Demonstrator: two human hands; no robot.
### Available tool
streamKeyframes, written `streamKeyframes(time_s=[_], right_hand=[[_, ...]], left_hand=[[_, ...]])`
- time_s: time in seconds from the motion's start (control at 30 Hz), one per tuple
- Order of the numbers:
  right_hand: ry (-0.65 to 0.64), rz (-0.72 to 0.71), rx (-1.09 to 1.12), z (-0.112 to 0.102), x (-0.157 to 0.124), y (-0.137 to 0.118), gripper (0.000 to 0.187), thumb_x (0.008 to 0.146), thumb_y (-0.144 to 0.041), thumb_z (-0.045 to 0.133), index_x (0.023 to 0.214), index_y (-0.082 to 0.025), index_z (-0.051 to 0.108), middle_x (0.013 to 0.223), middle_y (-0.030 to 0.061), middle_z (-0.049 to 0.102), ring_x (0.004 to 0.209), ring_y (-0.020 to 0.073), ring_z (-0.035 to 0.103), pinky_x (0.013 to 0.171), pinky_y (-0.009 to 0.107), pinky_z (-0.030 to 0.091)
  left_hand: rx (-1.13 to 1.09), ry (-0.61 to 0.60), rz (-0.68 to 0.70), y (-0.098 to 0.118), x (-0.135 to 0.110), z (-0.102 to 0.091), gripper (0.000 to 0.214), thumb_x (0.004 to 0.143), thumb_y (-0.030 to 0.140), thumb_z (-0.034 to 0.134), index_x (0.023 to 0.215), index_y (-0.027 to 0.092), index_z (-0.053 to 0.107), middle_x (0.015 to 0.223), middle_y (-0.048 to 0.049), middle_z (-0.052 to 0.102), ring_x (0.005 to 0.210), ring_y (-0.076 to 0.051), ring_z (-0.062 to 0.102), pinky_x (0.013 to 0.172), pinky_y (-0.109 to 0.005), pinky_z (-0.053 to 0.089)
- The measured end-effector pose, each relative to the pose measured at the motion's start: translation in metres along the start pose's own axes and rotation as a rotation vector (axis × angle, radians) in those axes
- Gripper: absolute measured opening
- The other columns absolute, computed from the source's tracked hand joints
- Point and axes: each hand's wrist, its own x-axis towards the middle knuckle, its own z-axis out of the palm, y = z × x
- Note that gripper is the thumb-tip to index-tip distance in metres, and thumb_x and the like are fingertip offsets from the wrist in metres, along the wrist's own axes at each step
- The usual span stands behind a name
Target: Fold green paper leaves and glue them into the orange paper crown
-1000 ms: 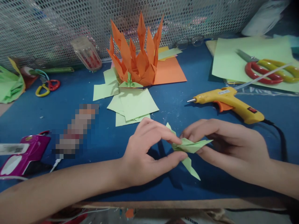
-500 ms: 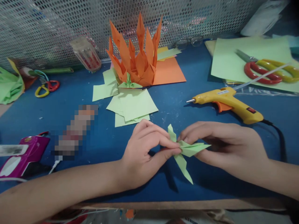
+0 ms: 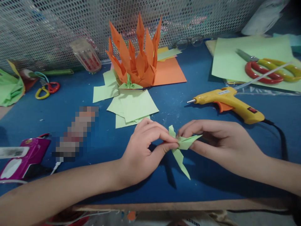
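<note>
A light green folded paper piece (image 3: 185,142) with pointed arms is held above the table near its front edge. My left hand (image 3: 148,150) pinches its centre between thumb and fingertips. From the other side, my right hand (image 3: 216,141) grips the same piece, its fingers bent around the right-hand point and partly hidden behind the paper. One narrow arm points up and a longer one hangs down toward me. Beyond my hands stand orange folded paper spikes (image 3: 141,59), with a small green folded piece (image 3: 129,83) at their base.
Green paper squares (image 3: 139,105) lie before the orange spikes. A yellow glue gun (image 3: 225,97) rests on the right, below large scissors (image 3: 263,67) on green sheets. Small scissors (image 3: 48,89), a clear jar (image 3: 87,56) and a purple device (image 3: 30,157) are left. Perforated mesh (image 3: 188,15) backs the table.
Both hands have shifted slightly left and up with the green folded paper. Its right-hand point now tilts further upward. The things on the table have stayed put.
</note>
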Motion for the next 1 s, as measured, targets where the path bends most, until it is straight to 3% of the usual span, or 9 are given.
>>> streamKeyframes(time_s=[0.2,0.33,0.43,0.5,0.6,0.77,0.87,1.0], right_hand=[[0.108,-0.029,0.025,0.001,-0.002,0.000,0.004,0.082,-0.029,0.070,0.086,-0.028,0.070,0.082,-0.0025,0.073,0.073,0.0116,0.068,0.065,0.020,0.056],[0.103,-0.092,0.011,0.001,-0.003,0.002,0.012,0.082,-0.030,0.071,0.094,-0.029,0.069,0.083,-0.0023,0.070,0.071,0.0113,0.065,0.064,0.023,0.054],[0.178,-0.178,-0.123,0.000,-0.003,0.005,0.020,0.080,-0.030,0.074,0.099,-0.030,0.069,0.084,-0.0021,0.065,0.071,0.0109,0.060,0.064,0.024,0.051],[0.240,-0.183,-0.228,-0.001,-0.002,0.007,0.023,0.079,-0.034,0.075,0.101,-0.030,0.070,0.091,-0.0002,0.065,0.082,0.0136,0.061,0.074,0.027,0.052],[0.205,-0.083,-0.210,-0.003,0.000,0.006,0.020,0.079,-0.042,0.073,0.094,-0.029,0.072,0.097,0.0024,0.068,0.094,0.0183,0.064,0.082,0.031,0.053],[-0.081,0.252,0.193,-0.002,0.003,-0.001,0.020,0.083,-0.044,0.068,0.090,-0.026,0.071,0.084,0.0018,0.075,0.077,0.0172,0.069,0.063,0.026,0.056],[-0.070,0.353,0.281,-0.002,0.004,-0.001,0.022,0.076,-0.044,0.075,0.087,-0.025,0.072,0.084,0.0022,0.076,0.075,0.0176,0.069,0.059,0.024,0.055],[-0.005,0.391,0.273,-0.004,0.006,0.000,0.027,0.072,-0.046,0.078,0.086,-0.024,0.073,0.082,0.0015,0.075,0.067,0.0152,0.066,0.054,0.023,0.052]], left_hand=[[-0.320,-0.019,-0.282,-0.002,0.005,-0.002,0.011,0.086,0.020,0.068,0.075,0.018,0.066,0.076,0.0007,0.068,0.069,-0.011,0.062,0.064,-0.020,0.050],[-0.551,-0.044,-0.471,-0.006,0.008,-0.002,0.011,0.087,0.023,0.068,0.077,0.017,0.066,0.073,0.0017,0.065,0.064,-0.008,0.061,0.062,-0.018,0.051],[-0.702,-0.087,-0.549,-0.008,0.009,-0.002,0.016,0.085,0.031,0.070,0.080,0.016,0.065,0.071,0.0015,0.067,0.065,-0.009,0.064,0.065,-0.019,0.053],[-0.813,-0.138,-0.610,-0.010,0.011,-0.001,0.022,0.084,0.036,0.072,0.082,0.016,0.064,0.070,0.0003,0.070,0.065,-0.011,0.067,0.065,-0.021,0.055],[-0.923,-0.184,-0.667,-0.011,0.013,-0.001,0.022,0.083,0.036,0.074,0.084,0.016,0.064,0.071,-0.0012,0.072,0.065,-0.012,0.070,0.066,-0.022,0.057],[-0.871,-0.155,-0.693,-0.012,0.017,-0.001,0.025,0.077,0.036,0.078,0.080,0.015,0.064,0.070,-0.0010,0.071,0.063,-0.012,0.070,0.063,-0.022,0.058],[-0.849,-0.146,-0.697,-0.013,0.018,-0.001,0.029,0.073,0.039,0.082,0.078,0.016,0.065,0.071,-0.0014,0.071,0.063,-0.013,0.070,0.064,-0.025,0.059],[-0.935,-0.119,-0.672,-0.013,0.015,0.000,0.027,0.080,0.042,0.075,0.086,0.016,0.068,0.078,-0.0031,0.073,0.071,-0.014,0.071,0.069,-0.026,0.060]])
